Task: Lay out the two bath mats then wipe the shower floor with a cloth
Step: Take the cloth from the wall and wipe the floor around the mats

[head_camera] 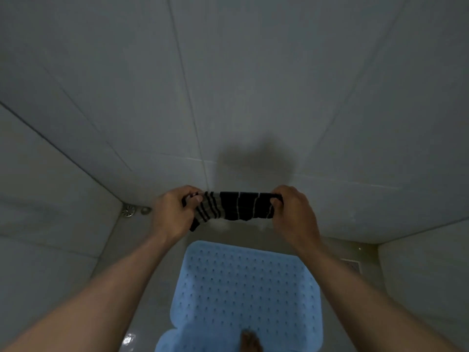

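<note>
both hands, left hand [172,212] and right hand [294,212], grip the striped cloth [236,205] stretched above the blue mat [243,288]; fold it flat before wiping bare shower floor [152,313].

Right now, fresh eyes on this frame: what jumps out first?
The striped cloth at centre, stretched in the air between the left hand and right hand, each with a closed grip on one end, in front of the tiled wall. Below it, a blue mat with small holes lies flat on the floor. A round metal drain sits in the left corner.
</note>
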